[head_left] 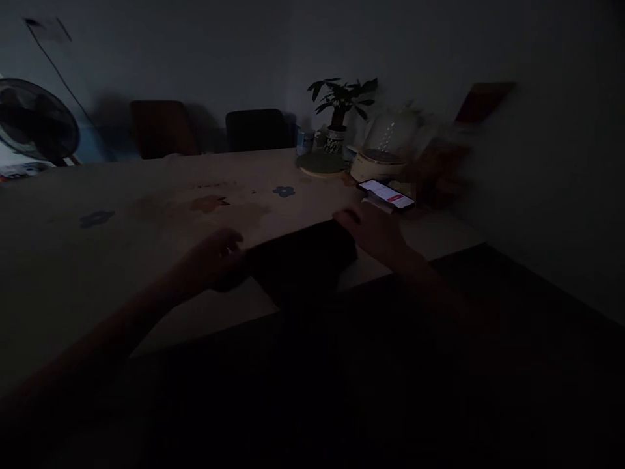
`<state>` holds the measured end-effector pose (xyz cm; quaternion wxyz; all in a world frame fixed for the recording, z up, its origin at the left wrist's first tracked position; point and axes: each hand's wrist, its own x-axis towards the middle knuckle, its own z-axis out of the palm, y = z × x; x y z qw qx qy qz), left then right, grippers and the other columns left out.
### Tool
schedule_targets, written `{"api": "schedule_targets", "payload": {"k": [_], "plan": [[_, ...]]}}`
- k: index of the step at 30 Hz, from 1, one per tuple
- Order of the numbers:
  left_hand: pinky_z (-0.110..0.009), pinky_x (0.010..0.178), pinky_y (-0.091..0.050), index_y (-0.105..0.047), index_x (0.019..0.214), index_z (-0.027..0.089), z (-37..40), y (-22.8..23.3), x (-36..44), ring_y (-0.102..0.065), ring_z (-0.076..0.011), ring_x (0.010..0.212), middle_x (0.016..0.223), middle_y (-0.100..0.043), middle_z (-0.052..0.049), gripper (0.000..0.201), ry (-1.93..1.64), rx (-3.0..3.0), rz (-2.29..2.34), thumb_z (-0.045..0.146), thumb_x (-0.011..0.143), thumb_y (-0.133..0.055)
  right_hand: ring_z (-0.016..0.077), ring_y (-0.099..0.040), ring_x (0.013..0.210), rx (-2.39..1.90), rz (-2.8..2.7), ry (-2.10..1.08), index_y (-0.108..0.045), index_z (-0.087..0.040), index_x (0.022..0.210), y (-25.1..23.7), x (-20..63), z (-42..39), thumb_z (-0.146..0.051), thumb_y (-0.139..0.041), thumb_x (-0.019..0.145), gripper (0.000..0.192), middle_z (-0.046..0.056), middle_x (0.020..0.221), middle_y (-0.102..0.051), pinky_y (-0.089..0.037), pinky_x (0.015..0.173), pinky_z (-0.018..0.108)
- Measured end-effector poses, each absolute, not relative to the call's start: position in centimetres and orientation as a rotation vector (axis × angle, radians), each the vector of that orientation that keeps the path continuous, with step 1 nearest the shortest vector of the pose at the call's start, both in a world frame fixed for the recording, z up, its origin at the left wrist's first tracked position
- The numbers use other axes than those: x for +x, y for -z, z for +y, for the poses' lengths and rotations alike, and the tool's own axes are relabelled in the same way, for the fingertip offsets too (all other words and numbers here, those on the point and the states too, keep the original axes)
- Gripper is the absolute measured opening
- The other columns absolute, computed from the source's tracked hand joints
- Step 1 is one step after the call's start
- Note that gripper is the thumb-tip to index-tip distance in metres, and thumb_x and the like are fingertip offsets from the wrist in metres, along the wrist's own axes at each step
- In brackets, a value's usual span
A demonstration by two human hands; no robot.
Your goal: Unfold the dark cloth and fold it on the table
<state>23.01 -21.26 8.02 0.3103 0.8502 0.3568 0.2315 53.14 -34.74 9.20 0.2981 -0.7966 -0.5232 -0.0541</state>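
A dark flat object (303,260) is lain at the near edge of the tabletop (146,215); its left end is gripped by the left hand (219,260) and its right end by the right hand (374,231). A lit phone (387,194) is seen just beyond

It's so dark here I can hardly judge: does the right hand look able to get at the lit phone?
Probably yes. The right hand rests at the dark cloth's far corner, and the phone lies just beyond it with bare table between.
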Motion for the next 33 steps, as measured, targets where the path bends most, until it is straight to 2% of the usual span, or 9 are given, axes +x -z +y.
{"api": "schedule_targets", "payload": {"k": [1,3,8,12,15,21,25,30,33], "plan": [[-0.046,0.084,-0.058,-0.065,0.105,0.020,-21.0,-6.4,23.0,-0.067,-0.0286,0.095,0.102,-0.068,-0.009,0.038,-0.630,2.377,0.903,0.049,0.081,-0.061,0.0298,-0.063,0.101,-2.155,-1.425,0.163,-0.070,-0.018,0.091,-8.2,53.2,-34.8,-0.036,-0.058,0.095,0.022,0.012,0.102,-0.068,-0.049,0.090,0.042],[-0.050,0.104,-0.051,-0.066,0.112,0.022,-20.8,-3.7,23.0,-0.059,-0.0317,0.121,0.126,-0.064,-0.011,0.037,-0.579,2.517,0.776,0.045,0.083,-0.058,0.0297,-0.061,0.111,-2.144,-1.544,0.172,-0.070,-0.019,0.100,-6.3,52.9,-35.1,-0.032,-0.050,0.098,0.024,0.013,0.114,-0.066,-0.048,0.098,0.044],[-0.045,0.111,-0.048,-0.059,0.128,0.022,-22.5,-0.4,26.4,-0.052,-0.0265,0.133,0.141,-0.056,-0.012,0.037,-0.426,2.569,0.392,0.032,0.093,-0.048,0.0298,-0.051,0.132,-2.106,-1.814,0.051,-0.065,-0.018,0.127,-2.6,51.2,-35.9,-0.036,-0.043,0.100,0.039,0.015,0.141,-0.056,-0.045,0.110,0.046],[-0.051,0.122,-0.034,-0.049,0.140,0.012,-24.0,0.1,32.0,-0.038,-0.0301,0.145,0.151,-0.045,-0.020,0.049,-0.273,2.732,0.208,0.034,0.097,-0.045,0.0338,-0.050,0.135,-2.161,-1.883,0.053,-0.060,-0.015,0.133,-0.8,52.2,-35.7,-0.034,-0.045,0.097,0.044,0.020,0.144,-0.053,-0.045,0.110,0.053],[-0.058,0.125,-0.025,-0.040,0.148,0.008,-24.3,-0.6,35.9,-0.026,-0.0337,0.151,0.158,-0.033,-0.023,0.063,-0.091,2.817,0.279,0.048,0.100,-0.038,0.0325,-0.056,0.127,-2.150,-1.870,0.132,-0.062,-0.016,0.123,0.0,54.7,-35.8,-0.030,-0.044,0.094,0.037,0.018,0.133,-0.060,-0.048,0.107,0.051],[-0.069,0.123,-0.005,-0.026,0.157,0.016,-23.7,-2.4,42.0,-0.005,-0.0292,0.156,0.167,-0.012,-0.013,0.077,0.063,2.882,0.327,0.066,0.098,-0.031,0.0340,-0.064,0.107,-2.262,-1.600,0.253,-0.059,-0.014,0.114,1.0,59.9,-36.0,-0.033,-0.047,0.090,0.033,0.020,0.116,-0.063,-0.054,0.094,0.050],[-0.072,0.122,-0.003,-0.022,0.158,0.016,-23.2,-2.3,44.4,-0.004,-0.0282,0.157,0.167,-0.010,-0.013,0.080,0.062,2.914,0.257,0.067,0.098,-0.028,0.0365,-0.061,0.115,-2.261,-1.611,0.302,-0.060,-0.013,0.117,1.9,60.8,-36.0,-0.032,-0.045,0.090,0.037,0.023,0.122,-0.062,-0.052,0.098,0.053],[-0.071,0.122,-0.008,-0.025,0.157,0.011,-23.4,-1.7,42.6,-0.007,-0.0302,0.156,0.166,-0.013,-0.016,0.079,0.013,2.955,0.156,0.065,0.099,-0.025,0.0424,-0.044,0.137,-2.319,-1.874,0.320,-0.068,-0.011,0.112,2.0,58.5,-36.6,-0.029,-0.041,0.093,0.038,0.027,0.135,-0.057,-0.039,0.110,0.063],[-0.070,0.122,-0.008,-0.024,0.157,0.012,-23.5,-1.3,38.9,-0.008,-0.0319,0.156,0.166,-0.012,-0.017,0.083,0.017,2.971,0.104,0.069,0.097,-0.026,0.0398,-0.041,0.141,-2.346,-1.923,0.276,-0.065,-0.009,0.125,1.4,54.6,-36.8,-0.034,-0.041,0.097,0.045,0.024,0.142,-0.053,-0.036,0.114,0.060]]}}
